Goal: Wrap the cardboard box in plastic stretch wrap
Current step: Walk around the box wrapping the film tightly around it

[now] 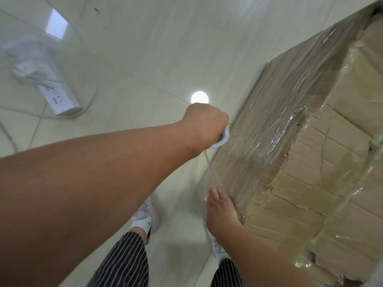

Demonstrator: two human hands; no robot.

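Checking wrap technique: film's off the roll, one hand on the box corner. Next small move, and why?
Probably carry the roll in the left hand onward along the box side: the film runs taut back to the corner, where the right hand pins it.

Bright, even indoor light fills the view, and a round lamp reflection (199, 97) glares white on the glossy floor (145, 48) just above centre. Streaky highlights flash on the stretch wrap (290, 121) toward 3 o'clock. The power strip (60, 98) at 10 o'clock is blurred, and the wide lens bends the edges.
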